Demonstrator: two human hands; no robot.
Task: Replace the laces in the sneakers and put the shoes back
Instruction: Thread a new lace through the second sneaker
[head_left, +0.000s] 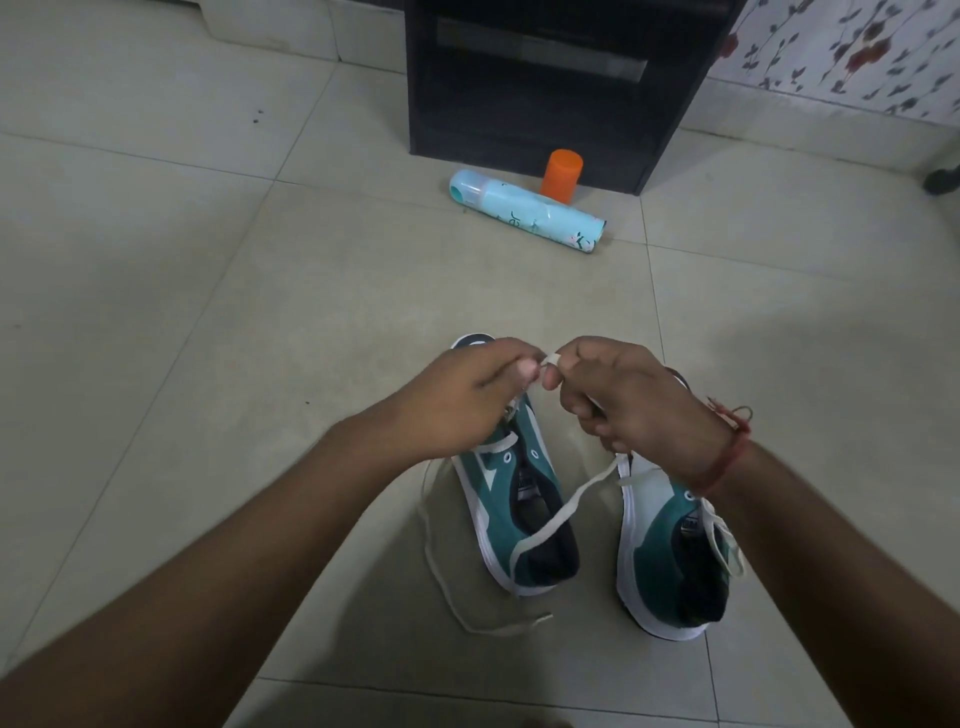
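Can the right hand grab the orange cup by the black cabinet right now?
Probably not yet. The right hand is busy pinching the white lace above the sneakers, and the orange cup stands far off behind the lying blue spray can. The floor between looks free, though.

My arms are bare from the elbows down, with no sleeves reaching into view. My left hand (462, 395) carries no ring, watch or band. Around the wrist of my right hand (634, 400) I wear a thin red thread bracelet (727, 452), its knotted, frayed ends sticking out.
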